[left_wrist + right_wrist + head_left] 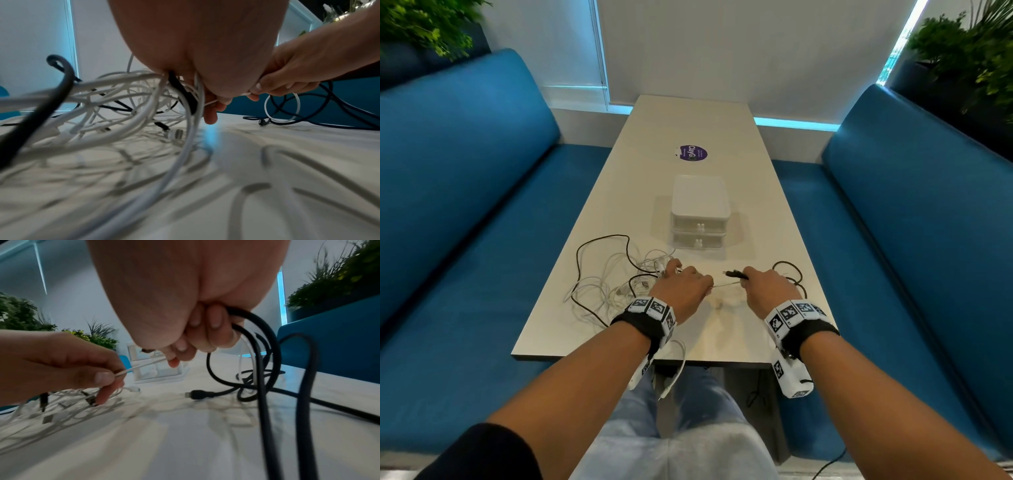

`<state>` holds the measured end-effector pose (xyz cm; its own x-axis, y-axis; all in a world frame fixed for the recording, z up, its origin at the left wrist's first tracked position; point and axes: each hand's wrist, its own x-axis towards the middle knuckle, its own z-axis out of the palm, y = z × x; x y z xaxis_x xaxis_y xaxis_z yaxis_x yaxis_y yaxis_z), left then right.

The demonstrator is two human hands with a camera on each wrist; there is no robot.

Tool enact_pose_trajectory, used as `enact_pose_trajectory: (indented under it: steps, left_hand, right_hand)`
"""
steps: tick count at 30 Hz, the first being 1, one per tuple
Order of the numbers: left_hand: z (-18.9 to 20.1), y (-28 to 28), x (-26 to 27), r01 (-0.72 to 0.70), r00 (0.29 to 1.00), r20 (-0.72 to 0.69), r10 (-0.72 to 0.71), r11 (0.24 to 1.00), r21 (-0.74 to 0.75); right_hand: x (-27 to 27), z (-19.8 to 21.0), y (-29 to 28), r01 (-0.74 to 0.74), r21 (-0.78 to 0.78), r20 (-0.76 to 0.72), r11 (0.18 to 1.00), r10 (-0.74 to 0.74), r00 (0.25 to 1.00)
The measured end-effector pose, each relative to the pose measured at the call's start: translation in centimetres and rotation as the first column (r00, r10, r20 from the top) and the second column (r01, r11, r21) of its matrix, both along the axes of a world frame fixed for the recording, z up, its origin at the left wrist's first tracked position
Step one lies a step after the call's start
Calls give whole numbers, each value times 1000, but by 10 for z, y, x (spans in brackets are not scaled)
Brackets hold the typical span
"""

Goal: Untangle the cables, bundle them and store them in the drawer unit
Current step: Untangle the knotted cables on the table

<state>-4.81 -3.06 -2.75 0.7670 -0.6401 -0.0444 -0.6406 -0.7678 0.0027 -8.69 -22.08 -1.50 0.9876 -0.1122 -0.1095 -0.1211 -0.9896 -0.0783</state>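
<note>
On the desk point(722, 137), the tangle point(613, 277) at 9 o'clock remains knotted. Left hand point(681, 287) pinches a thin white tie point(726, 284); right hand point(770, 287) grips looped black cable point(791, 274) and the tie's other end. Drawer unit point(700, 212) at 12 o'clock looks closed; nothing seems stored.

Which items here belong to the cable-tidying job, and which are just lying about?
Job:
- white cables, tangled
- black cable, held by right hand
- thin white cable, pinched by left hand
- drawer unit, shut

Bystanders:
- purple sticker
- table
- blue benches
- plants
</note>
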Motion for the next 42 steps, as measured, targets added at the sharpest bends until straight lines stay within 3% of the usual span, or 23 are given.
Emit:
enact_pose_trajectory:
  steps: [4, 10, 16, 19, 21, 27, 32, 35, 38, 42]
  left_hand:
    - [-4, 4, 8, -28, 999, -24, 28, 1000, 0]
    - [-6, 10, -1, -61, 998, -14, 61, 998, 21]
    - [-6, 5, -2, -72, 997, -42, 70, 996, -49]
    - [-7, 2, -2, -91, 995, -40, 89, 993, -73]
    - [-7, 1, -1, -109, 993, -50, 105, 991, -72]
    - [-9, 3, -1, -97, 991, -92, 95, 995, -23]
    - [-17, 12, 5, -122, 982, -143, 124, 992, 18]
    - [-18, 11, 6, -105, 983, -151, 105, 994, 13]
    - [-19, 6, 7, -94, 982, -165, 97, 995, 26]
    - [-24, 3, 15, -42, 993, -105, 46, 998, 42]
  right_hand:
    - [-2, -2, -14, 92, -34, -7, 995, -92, 996]
    - [-6, -3, -32, 214, 46, -17, 976, -213, 977]
    - [-4, -4, 0, 48, 220, 78, 974, -67, 995]
    - [-1, -10, 18, -101, 325, 16, 940, 101, 995]
    - [-1, -14, 25, -115, 349, -17, 930, 129, 992]
    - [-1, -12, 15, -22, 224, -21, 974, 28, 999]
    - [0, -3, -24, 208, 117, -28, 971, -207, 978]
    - [-3, -1, -35, 247, 83, -22, 966, -246, 969]
    - [-2, 1, -23, 227, 135, 22, 964, -232, 972]
    - [1, 0, -3, 100, 331, 102, 938, -141, 985]
